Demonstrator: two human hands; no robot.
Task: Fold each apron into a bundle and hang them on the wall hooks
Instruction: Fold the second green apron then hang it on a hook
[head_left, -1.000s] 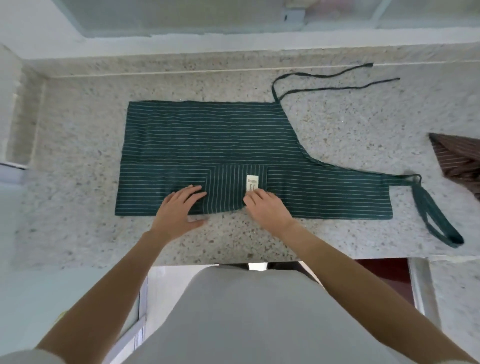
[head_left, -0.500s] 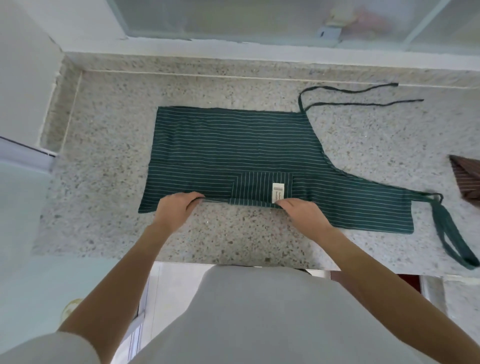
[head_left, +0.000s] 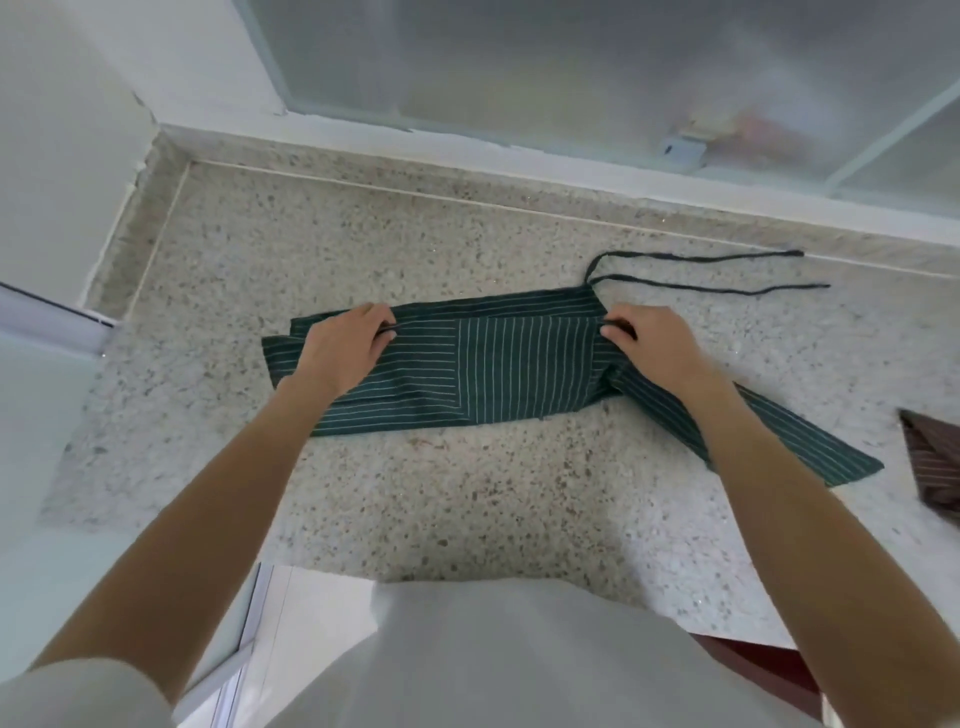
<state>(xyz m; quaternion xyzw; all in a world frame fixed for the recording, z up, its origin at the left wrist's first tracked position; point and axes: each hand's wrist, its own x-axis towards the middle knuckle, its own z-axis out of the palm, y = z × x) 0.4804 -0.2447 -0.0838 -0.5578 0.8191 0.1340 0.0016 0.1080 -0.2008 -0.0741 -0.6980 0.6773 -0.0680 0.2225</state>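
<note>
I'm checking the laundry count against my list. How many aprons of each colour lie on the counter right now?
Green striped apron, gripped by the left hand and the right hand: 1
Brown striped apron, partly out of frame at the right edge: 1
Total: 2

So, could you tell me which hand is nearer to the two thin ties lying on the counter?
Right. The right hand grips the green apron just below where the ties join it; the left hand holds the apron's far-left part, well away from them.
</note>
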